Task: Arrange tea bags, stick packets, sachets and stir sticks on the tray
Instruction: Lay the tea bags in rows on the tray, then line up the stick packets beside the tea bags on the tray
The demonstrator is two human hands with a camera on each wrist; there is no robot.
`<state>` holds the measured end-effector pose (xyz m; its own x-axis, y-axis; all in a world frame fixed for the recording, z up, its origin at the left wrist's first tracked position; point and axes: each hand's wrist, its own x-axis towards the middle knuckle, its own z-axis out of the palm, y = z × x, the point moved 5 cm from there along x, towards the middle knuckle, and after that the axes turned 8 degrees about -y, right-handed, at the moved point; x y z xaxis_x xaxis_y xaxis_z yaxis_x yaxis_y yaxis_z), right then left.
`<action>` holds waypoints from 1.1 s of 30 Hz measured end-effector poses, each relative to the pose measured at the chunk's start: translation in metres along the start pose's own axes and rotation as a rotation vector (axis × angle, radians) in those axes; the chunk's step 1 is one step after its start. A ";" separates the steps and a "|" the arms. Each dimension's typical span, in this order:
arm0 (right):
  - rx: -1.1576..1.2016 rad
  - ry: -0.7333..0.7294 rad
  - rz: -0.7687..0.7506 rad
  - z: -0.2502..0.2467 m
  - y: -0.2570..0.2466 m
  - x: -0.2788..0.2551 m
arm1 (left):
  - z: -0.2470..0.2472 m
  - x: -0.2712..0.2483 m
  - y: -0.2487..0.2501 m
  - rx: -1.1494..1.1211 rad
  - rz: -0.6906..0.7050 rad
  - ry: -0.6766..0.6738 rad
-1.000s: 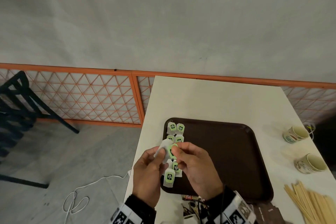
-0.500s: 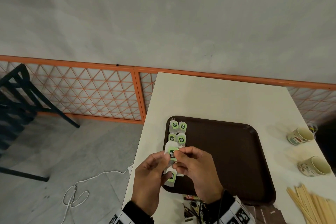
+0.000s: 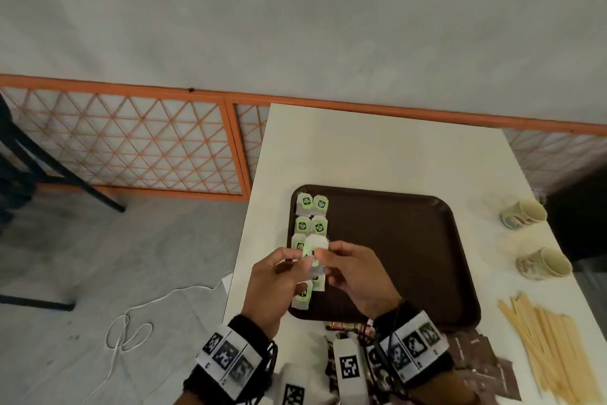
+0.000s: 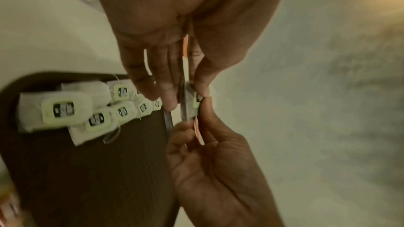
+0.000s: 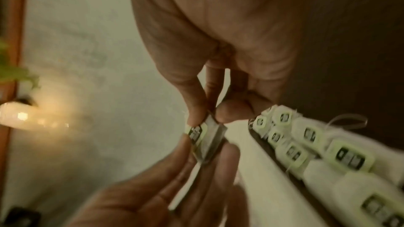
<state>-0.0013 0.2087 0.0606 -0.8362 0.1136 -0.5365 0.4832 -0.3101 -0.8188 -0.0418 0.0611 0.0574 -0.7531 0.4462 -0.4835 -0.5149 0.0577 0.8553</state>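
Note:
A brown tray (image 3: 394,240) lies on the white table. Several tea bags with green tags (image 3: 312,207) lie in two columns along its left side, also seen as tea bags (image 4: 65,108) in the left wrist view and tea bags (image 5: 347,154) in the right wrist view. Both hands hold one more tea bag (image 3: 314,245) just above that column. My left hand (image 3: 302,261) pinches its left edge and my right hand (image 3: 323,253) pinches its right edge. The wrist views show the held bag (image 4: 190,103) (image 5: 205,137) between thumbs and fingertips. The hands hide the middle tea bags.
Wooden stir sticks (image 3: 555,348) lie at the right front. Two paper cups (image 3: 524,214) (image 3: 543,263) lie on their sides to the right of the tray. Brown sachets (image 3: 476,358) and stick packets (image 3: 348,325) sit at the near edge. The table's left edge runs beside the tray.
Both hands keep their hold on the tea bag over the tray's left column. The bag has turned a little between the fingers, and the head view has tilted.

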 end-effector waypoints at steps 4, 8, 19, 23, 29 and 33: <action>-0.535 0.185 0.054 -0.028 0.032 0.021 | -0.024 0.004 -0.010 0.278 0.020 0.023; -0.531 0.139 0.266 -0.037 0.080 0.034 | -0.056 0.001 -0.028 0.430 -0.076 -0.066; -0.790 0.309 0.298 -0.035 0.098 0.048 | -0.075 -0.005 -0.054 0.602 -0.150 -0.157; -0.723 0.335 0.245 -0.054 0.083 0.032 | -0.068 -0.003 -0.053 0.636 -0.135 -0.191; -0.902 0.399 0.215 -0.126 0.057 -0.034 | -0.046 -0.005 -0.052 0.805 -0.083 -0.220; -1.042 0.321 0.356 -0.138 0.088 -0.069 | -0.025 -0.012 -0.078 0.934 -0.108 -0.294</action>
<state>0.1351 0.3042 -0.0026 -0.5764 0.4581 -0.6767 0.7844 0.5423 -0.3010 -0.0027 0.0293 -0.0085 -0.5238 0.5941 -0.6105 0.0511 0.7373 0.6736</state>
